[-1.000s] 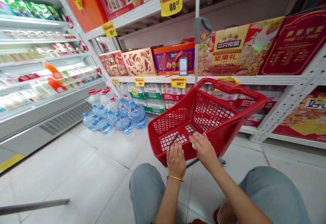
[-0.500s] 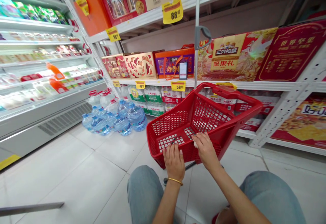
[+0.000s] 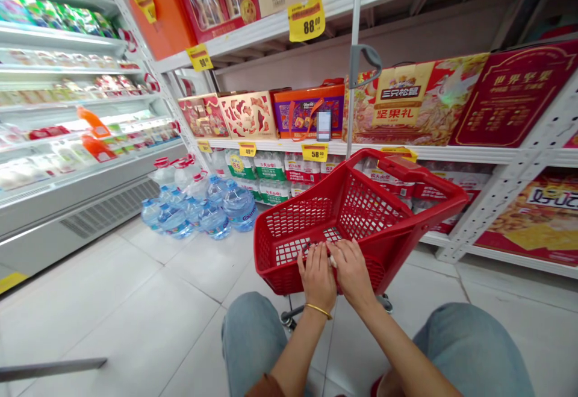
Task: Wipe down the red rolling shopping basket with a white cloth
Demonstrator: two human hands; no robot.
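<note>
Resting on a red shopping cart (image 3: 409, 231) mid-frame, a person's L hand (image 3: 317, 276) (gold bracelet (image 3: 318, 311) at the wrist) and R hand (image 3: 354, 270) meet at the near rim, abt. 6 o'clock on the cart. Fingers of both bend over the edge, close together; can't tell if either is clamped. A small white wad (image 3: 333, 261) shows btwn. them, touching the R fingers. Denim knees (image 3: 253, 325) flank the cart at 7 and 5. At 12, a slim pole (image 3: 356, 17) w/ a gray hook (image 3: 356, 62) stands in front of a nut box (image 3: 406, 99); the cart's handle (image 3: 401, 166) hides pt. of the water packs (image 3: 302, 171) below. Lg. blue jugs (image 3: 241, 207) crowd the floor at 9, w/ a refrigerated case (image 3: 45, 237) beyond at 10.
</note>
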